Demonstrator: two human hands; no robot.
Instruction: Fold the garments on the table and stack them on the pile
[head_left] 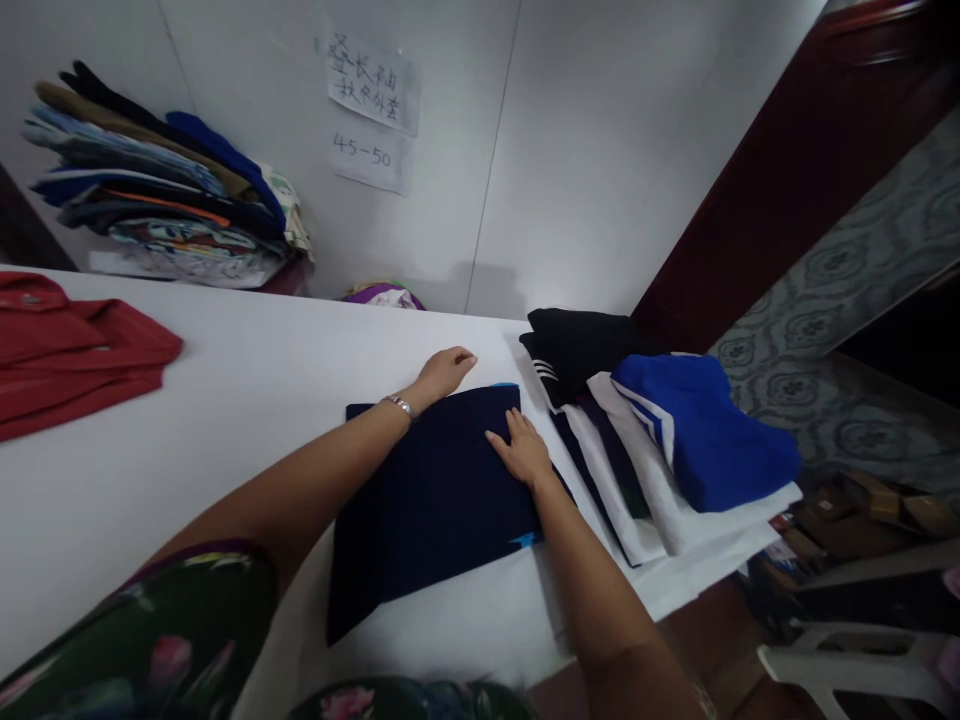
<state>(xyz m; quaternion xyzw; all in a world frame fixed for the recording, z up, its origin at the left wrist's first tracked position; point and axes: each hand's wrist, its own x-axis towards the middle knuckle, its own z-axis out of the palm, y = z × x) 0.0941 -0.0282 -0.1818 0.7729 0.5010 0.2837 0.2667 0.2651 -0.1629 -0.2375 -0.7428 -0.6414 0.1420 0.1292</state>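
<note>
A dark navy garment (442, 490), folded flat, lies on the white table in front of me, with small bright blue patches showing at its far and near right edges. My right hand (527, 450) rests on the garment's right side, fingers stretched out and thumb apart. Just beyond the far edge, my left hand (448, 372) hovers with its fingers curled together and nothing visible in them. A metal bracelet (400, 405) circles the left wrist, and that forearm passes over the garment's left part.
Right of the garment lie a black garment (581, 345), white and dark pieces, and a blue garment (709, 430) on top. A red garment (82, 350) is at the left. Stacked clothes (172, 190) stand against the wall, where handwritten papers (373, 85) hang. A white stool (855, 665) stands lower right.
</note>
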